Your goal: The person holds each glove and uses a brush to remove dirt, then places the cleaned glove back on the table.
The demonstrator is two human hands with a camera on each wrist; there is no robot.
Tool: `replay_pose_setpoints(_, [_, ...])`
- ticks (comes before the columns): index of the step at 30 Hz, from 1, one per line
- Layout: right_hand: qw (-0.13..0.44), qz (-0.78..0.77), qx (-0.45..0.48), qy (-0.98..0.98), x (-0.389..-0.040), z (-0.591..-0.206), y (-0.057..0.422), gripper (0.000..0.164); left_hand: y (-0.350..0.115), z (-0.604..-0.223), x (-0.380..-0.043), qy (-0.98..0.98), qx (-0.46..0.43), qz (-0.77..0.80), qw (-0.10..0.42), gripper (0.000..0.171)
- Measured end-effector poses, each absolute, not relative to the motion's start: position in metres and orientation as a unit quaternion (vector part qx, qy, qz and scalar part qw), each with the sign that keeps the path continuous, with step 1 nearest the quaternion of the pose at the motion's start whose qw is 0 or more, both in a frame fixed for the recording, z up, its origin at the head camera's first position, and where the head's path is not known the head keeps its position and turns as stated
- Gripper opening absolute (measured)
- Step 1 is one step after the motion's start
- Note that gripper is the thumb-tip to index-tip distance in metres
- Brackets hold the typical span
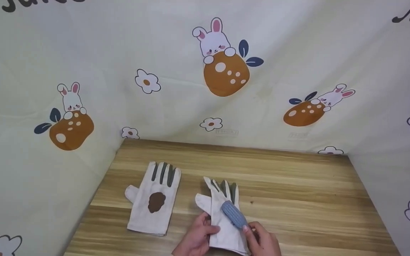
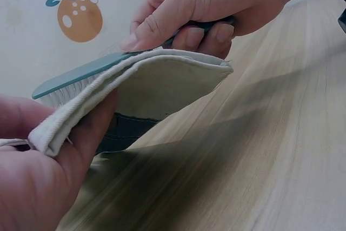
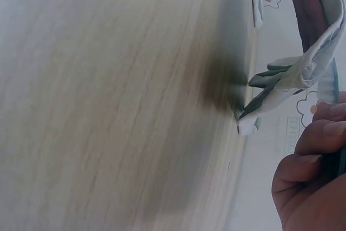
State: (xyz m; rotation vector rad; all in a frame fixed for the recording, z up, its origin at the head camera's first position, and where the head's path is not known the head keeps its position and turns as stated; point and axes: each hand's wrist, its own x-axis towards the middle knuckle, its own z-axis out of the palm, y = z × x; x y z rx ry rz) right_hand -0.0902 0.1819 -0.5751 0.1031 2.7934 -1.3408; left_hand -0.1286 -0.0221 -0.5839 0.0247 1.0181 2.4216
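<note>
A white work glove [image 1: 222,231] with grey-green strips between its fingers is held at its cuff side by my left hand [image 1: 199,233], the thumb on top and the fingers underneath. In the left wrist view the glove's cuff [image 2: 178,68] is lifted off the table. My right hand [image 1: 262,240] grips the dark handle of a blue-grey scrub brush [image 1: 234,214], whose white bristles [image 2: 65,94] rest on the glove's upper face. The brush hides part of that face. In the right wrist view the glove's fingertips [image 3: 248,125] hang down near the tabletop.
A second white glove [image 1: 155,222] lies flat to the left, a brown patch [image 1: 157,202] on its middle. Both are on a wood-grain table [image 1: 297,199]. Printed cloth walls [image 1: 169,113] with rabbits and flowers enclose the table's back and sides.
</note>
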Motion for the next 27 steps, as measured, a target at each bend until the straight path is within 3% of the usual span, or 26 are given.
replay_pose_setpoints(16, [-0.022,-0.445,0.055,0.894,-0.092,-0.578,0.182,0.031,-0.023,-0.585,-0.130,0.387,-0.001,0.886,0.257,0.059])
replay_pose_setpoints(22, [-0.032,-0.456,-0.004,0.889,-0.091,-0.575,0.173,0.024,-0.023,-0.586,-0.130,0.385,-0.003,0.887,0.255,0.066])
replay_pose_setpoints(27, [-0.003,-0.440,-0.026,0.898,-0.090,-0.578,0.174,0.025,-0.025,-0.587,-0.128,0.391,0.012,0.886,0.250,0.061])
